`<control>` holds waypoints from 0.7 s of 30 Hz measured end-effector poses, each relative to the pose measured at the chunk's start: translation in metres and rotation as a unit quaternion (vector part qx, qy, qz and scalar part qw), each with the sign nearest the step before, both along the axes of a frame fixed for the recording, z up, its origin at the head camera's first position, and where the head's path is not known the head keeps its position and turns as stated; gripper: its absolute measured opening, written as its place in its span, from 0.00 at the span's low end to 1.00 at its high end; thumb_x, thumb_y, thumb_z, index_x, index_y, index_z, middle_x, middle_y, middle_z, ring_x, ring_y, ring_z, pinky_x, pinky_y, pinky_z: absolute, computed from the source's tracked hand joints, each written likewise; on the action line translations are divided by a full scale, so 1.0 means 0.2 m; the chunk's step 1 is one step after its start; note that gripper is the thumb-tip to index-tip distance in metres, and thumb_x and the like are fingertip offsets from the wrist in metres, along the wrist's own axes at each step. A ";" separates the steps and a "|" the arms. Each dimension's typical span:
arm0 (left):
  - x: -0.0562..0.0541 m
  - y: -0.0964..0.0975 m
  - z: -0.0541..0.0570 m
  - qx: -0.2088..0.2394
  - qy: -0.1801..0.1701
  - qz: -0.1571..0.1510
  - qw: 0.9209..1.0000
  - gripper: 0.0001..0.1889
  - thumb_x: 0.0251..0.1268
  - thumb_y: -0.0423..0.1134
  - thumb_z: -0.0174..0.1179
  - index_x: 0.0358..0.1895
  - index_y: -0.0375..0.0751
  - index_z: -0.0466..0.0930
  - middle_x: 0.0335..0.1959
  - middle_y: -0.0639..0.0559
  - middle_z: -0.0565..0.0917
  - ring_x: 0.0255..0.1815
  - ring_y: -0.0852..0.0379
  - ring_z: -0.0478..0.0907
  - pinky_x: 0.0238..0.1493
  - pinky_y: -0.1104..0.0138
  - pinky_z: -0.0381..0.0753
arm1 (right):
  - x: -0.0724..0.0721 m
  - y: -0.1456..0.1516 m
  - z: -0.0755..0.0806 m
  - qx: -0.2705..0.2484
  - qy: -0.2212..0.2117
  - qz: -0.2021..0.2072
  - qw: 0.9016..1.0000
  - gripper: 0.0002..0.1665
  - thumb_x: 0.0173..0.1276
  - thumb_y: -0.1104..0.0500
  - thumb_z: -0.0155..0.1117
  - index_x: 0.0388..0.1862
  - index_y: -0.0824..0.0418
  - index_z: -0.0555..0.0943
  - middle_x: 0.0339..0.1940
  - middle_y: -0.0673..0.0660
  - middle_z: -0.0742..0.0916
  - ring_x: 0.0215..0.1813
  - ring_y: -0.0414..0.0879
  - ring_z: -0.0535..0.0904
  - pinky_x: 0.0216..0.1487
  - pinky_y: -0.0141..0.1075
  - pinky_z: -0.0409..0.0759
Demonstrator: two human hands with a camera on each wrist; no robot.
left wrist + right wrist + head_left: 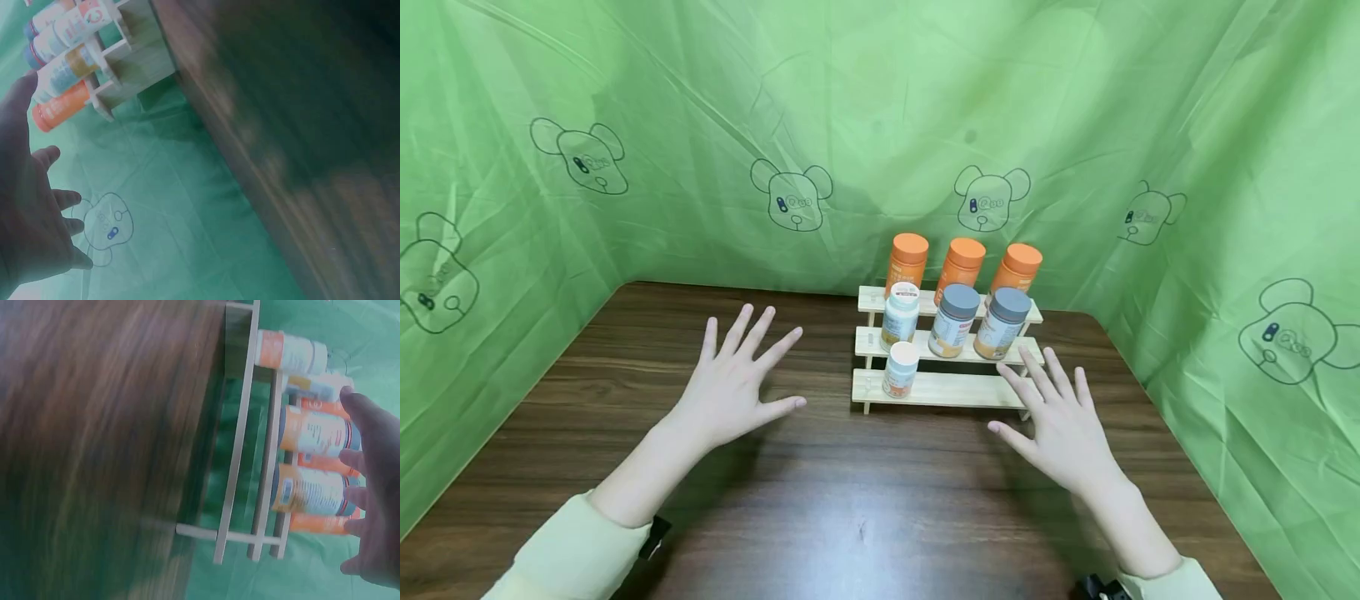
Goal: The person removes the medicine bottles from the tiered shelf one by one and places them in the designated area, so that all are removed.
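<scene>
My left hand (730,392) hovers over the table left of the wooden rack, fingers spread and holding nothing. Close to the rack's front right corner, my right hand (1063,425) is also spread, with nothing in it. The three-step wooden rack (955,389) holds bottles on each tier. On top stand three orange bottles (961,262). The middle tier carries a white-capped bottle (900,315) at left and two grey-capped bottles, one in the centre (953,321) and one at right (1002,323). A small white-capped bottle (901,369) sits at the left of the lowest tier.
The dark wood table (850,500) reaches back to a green cloth (880,100) printed with bear outlines, which hangs behind and on both sides. A black strap (655,537) shows at the left sleeve's cuff, another dark device (1101,587) at the right cuff.
</scene>
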State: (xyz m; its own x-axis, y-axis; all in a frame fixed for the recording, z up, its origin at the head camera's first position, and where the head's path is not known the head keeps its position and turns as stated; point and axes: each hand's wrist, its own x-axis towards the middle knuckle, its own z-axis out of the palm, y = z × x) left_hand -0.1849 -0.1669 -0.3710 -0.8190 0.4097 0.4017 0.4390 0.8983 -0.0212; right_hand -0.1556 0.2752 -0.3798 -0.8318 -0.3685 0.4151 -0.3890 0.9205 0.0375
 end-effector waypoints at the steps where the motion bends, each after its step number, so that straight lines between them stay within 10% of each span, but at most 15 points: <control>1: -0.01 0.00 0.01 0.000 0.002 0.000 1.000 0.47 0.50 0.77 0.49 0.74 0.64 0.50 0.77 0.46 0.46 0.77 0.45 0.32 0.69 0.37 0.31 | 0.00 0.01 0.00 -0.002 0.001 0.000 1.000 0.47 0.56 0.29 0.60 0.72 0.43 0.62 0.77 0.51 0.57 0.78 0.54 0.43 0.70 0.63 0.42; 21: -0.26 0.13 0.21 0.021 0.034 -0.021 0.999 0.46 0.52 0.76 0.49 0.74 0.63 0.50 0.76 0.45 0.49 0.77 0.48 0.30 0.71 0.40 0.34 | -0.12 0.27 -0.02 -0.040 0.030 0.032 0.998 0.45 0.53 0.39 0.69 0.70 0.48 0.67 0.76 0.52 0.60 0.77 0.55 0.49 0.63 0.65 0.58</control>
